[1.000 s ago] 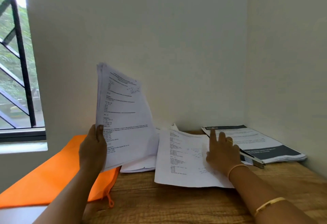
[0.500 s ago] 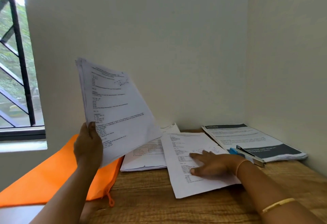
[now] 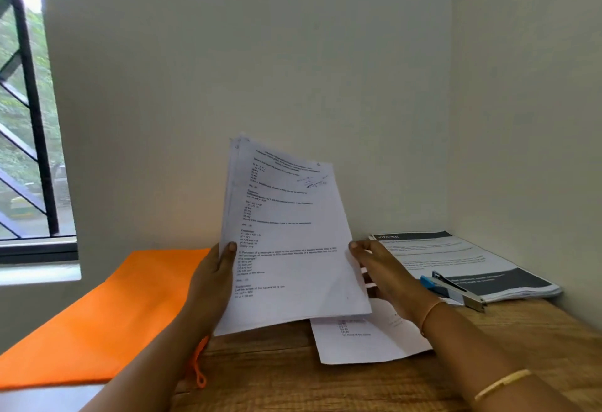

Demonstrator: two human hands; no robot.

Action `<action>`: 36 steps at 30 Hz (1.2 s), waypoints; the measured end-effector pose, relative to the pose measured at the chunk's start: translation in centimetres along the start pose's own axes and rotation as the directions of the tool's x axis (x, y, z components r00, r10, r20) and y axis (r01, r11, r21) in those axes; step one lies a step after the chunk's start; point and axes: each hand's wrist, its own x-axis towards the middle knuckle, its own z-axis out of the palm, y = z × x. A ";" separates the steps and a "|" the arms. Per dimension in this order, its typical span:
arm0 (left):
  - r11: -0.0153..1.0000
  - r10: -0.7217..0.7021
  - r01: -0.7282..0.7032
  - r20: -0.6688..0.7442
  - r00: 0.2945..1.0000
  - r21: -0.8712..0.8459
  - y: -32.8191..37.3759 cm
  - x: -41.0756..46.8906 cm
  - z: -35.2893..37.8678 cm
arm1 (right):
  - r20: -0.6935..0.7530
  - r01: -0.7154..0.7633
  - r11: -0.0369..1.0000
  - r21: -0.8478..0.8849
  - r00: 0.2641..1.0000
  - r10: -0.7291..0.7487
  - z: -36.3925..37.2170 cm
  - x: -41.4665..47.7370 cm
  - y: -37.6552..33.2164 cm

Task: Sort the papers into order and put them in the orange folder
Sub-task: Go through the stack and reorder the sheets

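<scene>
Above the table (image 3: 293, 379), the papers (image 3: 286, 239) were pinched at opposite edges by left hand (image 3: 211, 281) and right hand (image 3: 387, 274), the orange folder (image 3: 114, 314) laid flat nearer the left

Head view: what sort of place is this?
Probably a study or office corner, not certain: a wooden desk, printed papers being sorted over it, a stapler lying to the right, and a barred window at left.
</scene>
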 end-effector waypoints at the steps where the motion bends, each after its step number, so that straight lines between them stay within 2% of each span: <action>1: 1.000 -0.006 0.006 0.008 1.000 -0.016 0.1 -0.1 0.1 | -0.016 -0.011 1.000 -0.011 1.000 0.011 0.2 0.1 0.2; 3: 0.999 -0.009 0.009 0.015 1.000 -0.046 0.4 -0.3 0.3 | -0.062 0.000 1.000 -0.014 0.998 -0.001 0.6 0.3 0.3; 7: 0.991 -0.031 0.035 0.038 0.999 -0.126 0.8 -0.7 0.3 | -0.193 0.147 0.987 -0.060 0.969 -0.156 1.0 0.0 0.0; 10: 0.977 -0.063 0.077 0.072 0.995 -0.199 0.9 -0.6 0.1 | -0.234 0.203 0.978 -0.050 0.950 -0.209 1.0 -0.3 -0.1; 17: 0.951 -0.078 0.112 0.130 0.989 -0.288 1.1 -0.6 -0.2 | -0.256 0.205 0.979 -0.015 0.945 -0.202 0.8 -0.3 -0.1; 22: 0.963 -0.059 0.083 0.102 0.993 -0.255 0.8 -0.4 -0.3 | -0.285 0.207 0.978 -0.007 0.937 -0.200 0.5 -0.2 -0.2; 26: 0.969 -0.045 0.054 0.043 0.998 -0.240 0.7 -0.1 -0.6 | -0.349 0.220 0.971 -0.093 0.906 -0.239 -0.3 0.0 0.0; 30: 0.993 -0.010 0.005 -0.038 0.999 -0.116 0.5 0.5 -1.5 | -0.396 0.117 0.939 -0.322 0.885 -0.246 -2.0 0.6 0.4; 34: 1.000 0.023 -0.021 -0.094 0.995 0.021 0.2 1.2 -2.9 | -0.412 -0.059 0.847 -0.527 0.890 -0.194 -3.9 0.7 0.5; 36: 0.997 0.041 -0.033 -0.125 0.991 0.065 0.0 1.4 -3.6 | -0.388 -0.146 0.767 -0.625 0.911 -0.142 -4.5 0.7 0.5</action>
